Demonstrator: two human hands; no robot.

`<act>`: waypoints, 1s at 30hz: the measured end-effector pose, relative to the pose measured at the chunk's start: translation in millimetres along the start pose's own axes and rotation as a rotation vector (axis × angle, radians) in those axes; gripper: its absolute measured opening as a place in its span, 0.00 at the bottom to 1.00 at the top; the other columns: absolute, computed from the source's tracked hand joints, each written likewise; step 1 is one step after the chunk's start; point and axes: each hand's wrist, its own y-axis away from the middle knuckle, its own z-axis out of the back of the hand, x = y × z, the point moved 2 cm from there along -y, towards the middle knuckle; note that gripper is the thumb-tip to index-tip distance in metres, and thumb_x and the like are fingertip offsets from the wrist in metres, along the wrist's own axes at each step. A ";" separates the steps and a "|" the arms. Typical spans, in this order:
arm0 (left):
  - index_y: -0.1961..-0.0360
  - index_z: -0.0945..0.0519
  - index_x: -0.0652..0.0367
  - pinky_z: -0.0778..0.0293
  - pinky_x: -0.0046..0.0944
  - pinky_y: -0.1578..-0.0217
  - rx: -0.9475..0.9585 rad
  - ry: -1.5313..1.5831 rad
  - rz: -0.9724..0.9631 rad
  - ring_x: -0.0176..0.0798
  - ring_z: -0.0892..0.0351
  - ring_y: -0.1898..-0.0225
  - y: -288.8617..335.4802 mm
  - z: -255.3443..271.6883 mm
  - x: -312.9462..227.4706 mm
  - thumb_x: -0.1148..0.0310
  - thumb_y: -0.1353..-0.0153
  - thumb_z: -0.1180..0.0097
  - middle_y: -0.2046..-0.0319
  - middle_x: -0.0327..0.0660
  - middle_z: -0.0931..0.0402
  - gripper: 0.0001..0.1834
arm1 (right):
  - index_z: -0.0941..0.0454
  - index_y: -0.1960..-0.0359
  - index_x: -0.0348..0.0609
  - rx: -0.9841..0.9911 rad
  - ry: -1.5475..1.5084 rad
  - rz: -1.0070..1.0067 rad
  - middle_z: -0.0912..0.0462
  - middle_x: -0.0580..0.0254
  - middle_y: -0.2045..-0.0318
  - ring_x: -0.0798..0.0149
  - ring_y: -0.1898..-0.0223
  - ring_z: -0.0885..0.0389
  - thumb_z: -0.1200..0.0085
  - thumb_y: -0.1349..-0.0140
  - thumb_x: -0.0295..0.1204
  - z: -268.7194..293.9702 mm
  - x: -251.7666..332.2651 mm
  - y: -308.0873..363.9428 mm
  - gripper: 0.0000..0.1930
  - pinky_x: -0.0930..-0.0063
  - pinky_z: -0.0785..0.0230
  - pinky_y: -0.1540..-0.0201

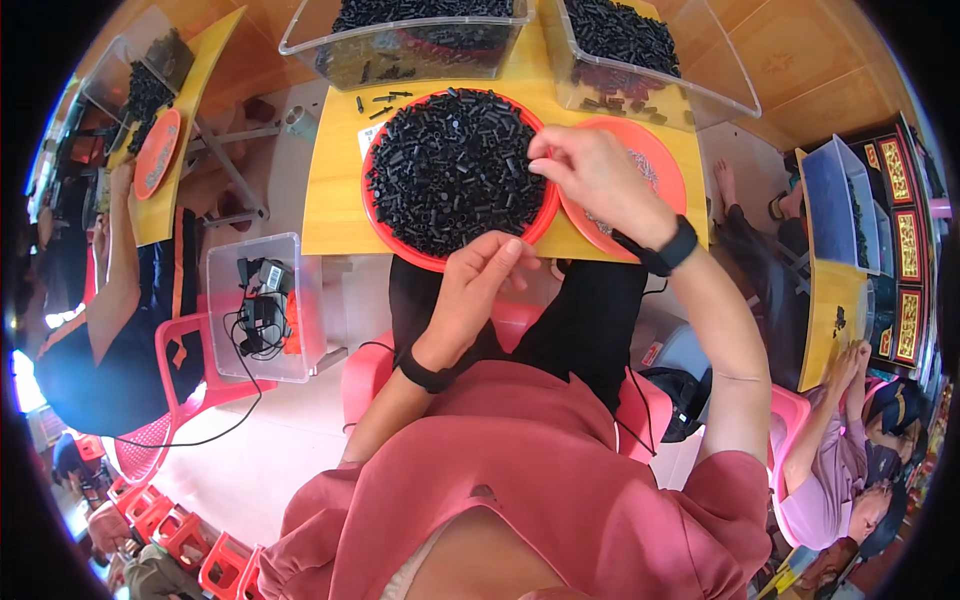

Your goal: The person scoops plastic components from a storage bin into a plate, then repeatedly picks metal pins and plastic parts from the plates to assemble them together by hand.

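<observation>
A red round basin (418, 258) heaped with small black tube-shaped plastic parts (450, 165) stands on the yellow table (335, 190). At its near right rim is my left hand (482, 278), thumb and fingers pinched together; whatever lies between them is too small to make out. My right hand (590, 172) hovers over the basin's right edge, its thumb and forefinger also closed. What it grips, if anything, cannot be seen. Beneath my right hand and wrist, an orange-red plate (674, 185) holds small silvery pieces (645, 165), partly covered by the hand.
Two clear bins (400, 62) (715, 85) of black parts stand along the far edge. Loose black parts (385, 105) lie beside the basin. A clear box (225, 335) with black adapters and cables is at left. Co-workers sit at tables on both sides.
</observation>
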 end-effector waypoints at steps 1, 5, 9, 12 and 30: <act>0.63 0.22 0.60 0.37 0.22 0.72 -0.019 -0.022 -0.002 0.22 0.31 0.74 -1.0 2.4 -0.5 0.62 0.32 0.55 0.69 0.33 0.22 0.14 | 0.23 0.69 0.43 -0.001 -0.001 -0.003 0.20 0.54 0.76 0.51 0.72 0.21 0.44 0.46 0.32 -7.1 -1.2 -3.1 0.07 0.60 0.32 0.70; 0.62 0.22 0.60 0.37 0.22 0.74 -0.043 0.005 0.001 0.22 0.31 0.75 -4.2 11.1 0.1 0.62 0.33 0.55 0.69 0.34 0.22 0.14 | 0.24 0.64 0.41 -0.028 0.133 0.080 0.20 0.53 0.70 0.48 0.65 0.22 0.43 0.47 0.31 -29.9 -11.7 -14.2 0.10 0.58 0.32 0.64; 0.61 0.23 0.60 0.38 0.22 0.75 -0.063 0.081 0.031 0.22 0.30 0.75 -5.3 17.7 5.1 0.63 0.33 0.55 0.69 0.35 0.21 0.13 | 0.24 0.64 0.41 0.050 0.211 0.031 0.21 0.53 0.66 0.48 0.62 0.23 0.42 0.47 0.31 -35.0 -7.1 -16.8 0.11 0.57 0.32 0.62; 0.61 0.23 0.60 0.37 0.22 0.76 -0.080 0.131 0.061 0.23 0.29 0.75 -6.9 19.7 5.1 0.63 0.33 0.55 0.69 0.36 0.21 0.12 | 0.25 0.65 0.41 0.034 0.210 0.033 0.21 0.53 0.67 0.48 0.63 0.23 0.43 0.47 0.31 -38.6 -5.8 -15.9 0.10 0.57 0.31 0.62; 0.49 0.28 0.61 0.32 0.23 0.72 -0.198 0.324 0.105 0.26 0.23 0.71 -5.5 16.7 -0.7 0.64 0.33 0.54 0.62 0.40 0.21 0.16 | 0.27 0.73 0.40 -0.230 0.006 0.160 0.25 0.54 0.74 0.49 0.71 0.23 0.46 0.46 0.30 -40.6 20.5 19.2 0.07 0.57 0.30 0.70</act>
